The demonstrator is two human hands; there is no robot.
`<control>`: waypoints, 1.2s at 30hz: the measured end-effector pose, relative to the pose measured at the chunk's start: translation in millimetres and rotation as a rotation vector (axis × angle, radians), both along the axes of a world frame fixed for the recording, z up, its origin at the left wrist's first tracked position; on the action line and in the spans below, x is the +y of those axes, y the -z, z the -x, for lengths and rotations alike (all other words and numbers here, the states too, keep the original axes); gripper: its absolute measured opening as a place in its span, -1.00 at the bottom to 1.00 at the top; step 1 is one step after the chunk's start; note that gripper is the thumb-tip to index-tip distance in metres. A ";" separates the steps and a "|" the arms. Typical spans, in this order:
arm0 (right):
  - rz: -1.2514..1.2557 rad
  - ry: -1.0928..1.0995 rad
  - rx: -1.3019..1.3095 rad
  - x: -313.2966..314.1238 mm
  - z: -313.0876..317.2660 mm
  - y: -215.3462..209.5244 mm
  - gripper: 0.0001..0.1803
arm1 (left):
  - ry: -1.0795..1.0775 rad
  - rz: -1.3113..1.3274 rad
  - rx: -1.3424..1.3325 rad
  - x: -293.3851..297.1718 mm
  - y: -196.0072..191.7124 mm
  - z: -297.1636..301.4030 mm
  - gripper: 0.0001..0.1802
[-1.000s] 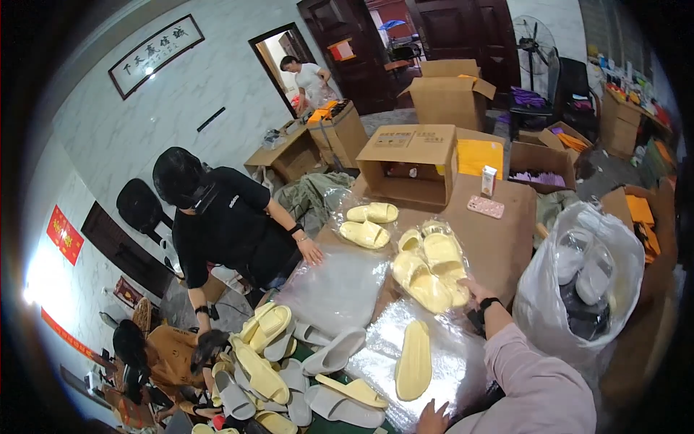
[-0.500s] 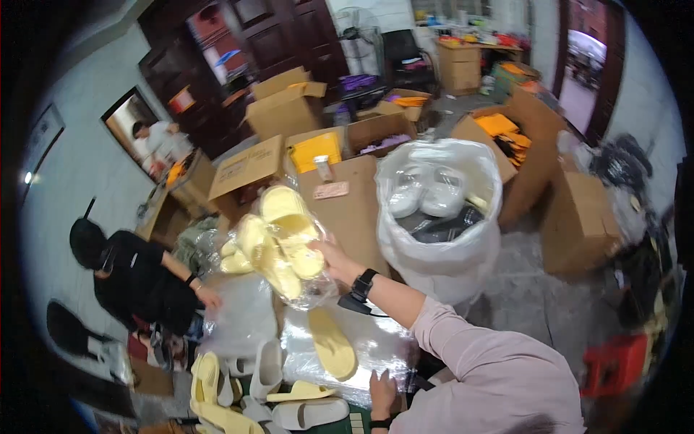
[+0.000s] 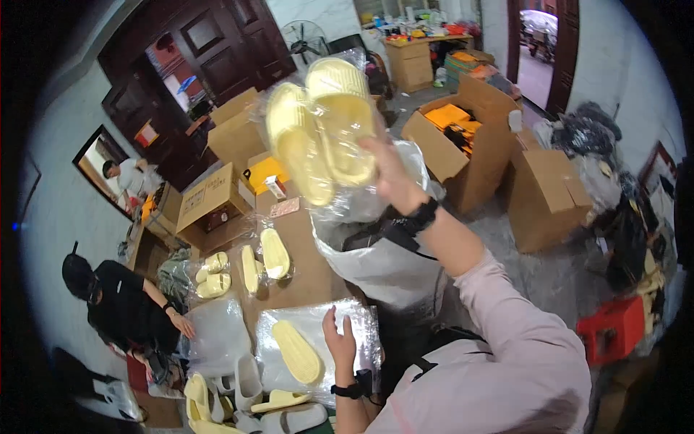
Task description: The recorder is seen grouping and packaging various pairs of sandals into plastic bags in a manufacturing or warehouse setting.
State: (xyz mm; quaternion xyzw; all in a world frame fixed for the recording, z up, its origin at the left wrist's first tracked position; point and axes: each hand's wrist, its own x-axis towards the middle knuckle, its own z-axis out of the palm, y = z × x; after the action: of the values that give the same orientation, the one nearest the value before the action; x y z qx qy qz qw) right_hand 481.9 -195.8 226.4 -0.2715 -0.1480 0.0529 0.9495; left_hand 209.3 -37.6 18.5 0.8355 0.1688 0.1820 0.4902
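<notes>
My right hand (image 3: 389, 170) grips a pair of yellow slippers (image 3: 296, 145) in a clear plastic bag. The pair is raised in front of a large white sack (image 3: 379, 271), whose opening it partly hides. My left hand (image 3: 340, 338) is open, fingers apart and holding nothing, over the right part of a stack of clear plastic bags (image 3: 267, 369). A single yellow slipper (image 3: 296, 352) lies on that stack, just left of this hand. Farther off on the cardboard-covered table are another bagged yellow pair (image 3: 275, 254) and a smaller yellow pair (image 3: 213, 275).
Loose yellow and grey slippers (image 3: 248, 383) are heaped at the near left. A person in black (image 3: 126, 304) reaches over the table's left side. Open cartons (image 3: 463, 163) surround the sack and table. A red stool (image 3: 611, 329) stands at the right.
My right hand has lifted the bagged slippers up and to the right, from the table toward the sack. My left hand has risen beside the single slipper. The whole view has shifted.
</notes>
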 end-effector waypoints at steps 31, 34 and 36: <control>1.430 -0.490 -0.628 -126.4 -77.1 46.7 -0.10 | -0.458 -0.510 0.337 -7.8 -79.0 -165.4 -0.67; 1.466 -0.477 -0.622 -117.8 -74.5 37.2 -0.10 | -0.458 -0.552 0.301 -2.8 -87.9 -149.7 -0.72; 1.442 -0.422 -0.607 -113.6 -71.1 22.3 -0.15 | -0.467 -0.509 0.302 2.5 -86.9 -138.6 -0.76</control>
State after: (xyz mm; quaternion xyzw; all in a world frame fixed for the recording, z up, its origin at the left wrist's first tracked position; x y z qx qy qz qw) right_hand 553.0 -309.4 204.1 -0.7858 -0.3768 0.2373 0.4292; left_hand 347.9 -35.0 105.4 0.8870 0.3745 0.1998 0.1816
